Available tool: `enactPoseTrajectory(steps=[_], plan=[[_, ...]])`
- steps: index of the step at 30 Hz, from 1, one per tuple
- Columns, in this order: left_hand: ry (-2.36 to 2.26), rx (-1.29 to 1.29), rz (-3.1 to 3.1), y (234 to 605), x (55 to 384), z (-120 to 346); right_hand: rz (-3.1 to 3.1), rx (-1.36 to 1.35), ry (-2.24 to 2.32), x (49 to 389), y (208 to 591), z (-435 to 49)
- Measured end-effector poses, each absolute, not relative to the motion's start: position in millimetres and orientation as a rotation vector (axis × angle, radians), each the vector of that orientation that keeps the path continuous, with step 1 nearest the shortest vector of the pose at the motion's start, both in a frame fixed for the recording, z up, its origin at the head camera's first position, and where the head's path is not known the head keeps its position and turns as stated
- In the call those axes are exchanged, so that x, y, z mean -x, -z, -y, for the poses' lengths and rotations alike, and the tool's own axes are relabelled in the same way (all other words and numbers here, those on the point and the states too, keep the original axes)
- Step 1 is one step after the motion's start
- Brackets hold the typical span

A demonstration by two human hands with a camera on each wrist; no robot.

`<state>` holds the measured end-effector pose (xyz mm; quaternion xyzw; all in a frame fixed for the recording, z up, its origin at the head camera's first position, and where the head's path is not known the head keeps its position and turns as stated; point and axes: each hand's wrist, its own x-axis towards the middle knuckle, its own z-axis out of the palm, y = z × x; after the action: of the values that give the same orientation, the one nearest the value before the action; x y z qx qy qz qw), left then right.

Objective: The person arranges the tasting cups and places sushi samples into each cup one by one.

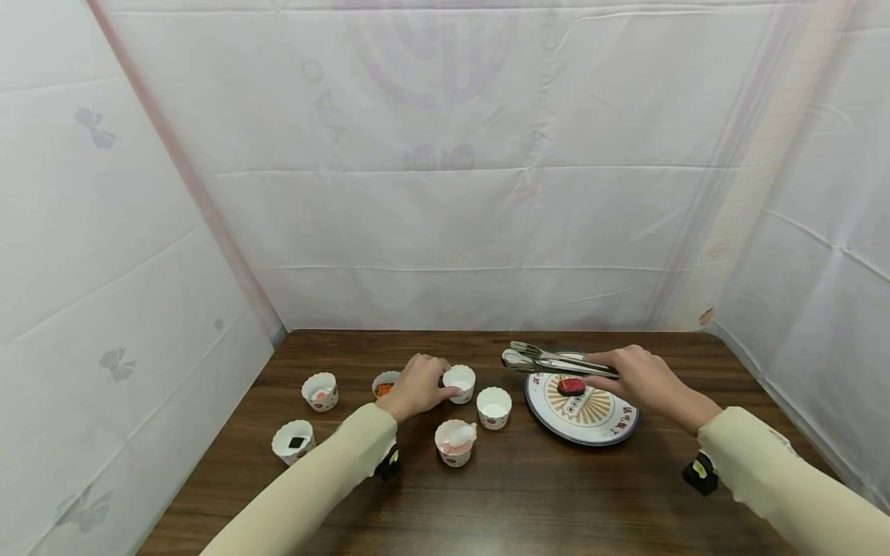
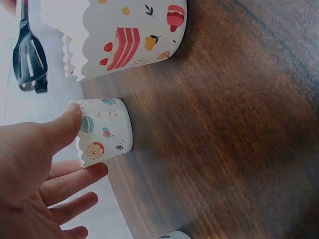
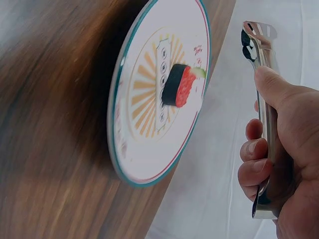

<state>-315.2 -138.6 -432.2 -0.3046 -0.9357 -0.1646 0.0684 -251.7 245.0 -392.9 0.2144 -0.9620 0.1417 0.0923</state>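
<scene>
My left hand (image 1: 417, 386) has its thumb and index finger at opposite sides of a white paper baking cup (image 2: 104, 132), near its scalloped rim. The other fingers (image 2: 75, 206) of that hand are spread loosely. My right hand (image 1: 643, 378) grips metal tongs (image 3: 269, 117), which point left above a round plate (image 1: 605, 436). On the plate lies one sushi piece (image 3: 178, 85) with a black wrap, red topping and a green bit. From the head view, the tong tips (image 1: 521, 357) appear apart, with nothing between them.
A white cup (image 1: 494, 409) and a cup with pink and white contents (image 1: 455, 448) stand near the left hand. Further left are a cup with orange contents (image 1: 385, 384), one with a small orange-white piece (image 1: 320, 394), and one with a black piece (image 1: 292, 444).
</scene>
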Motion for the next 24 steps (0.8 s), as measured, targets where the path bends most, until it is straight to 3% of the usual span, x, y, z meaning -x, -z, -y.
enactPoseTrajectory(steps=[24], plan=[[0.482, 0.941, 2.815, 431.9, 316.4, 126.5, 2.882, -0.819, -0.465, 266.3, 389.2, -191.7]])
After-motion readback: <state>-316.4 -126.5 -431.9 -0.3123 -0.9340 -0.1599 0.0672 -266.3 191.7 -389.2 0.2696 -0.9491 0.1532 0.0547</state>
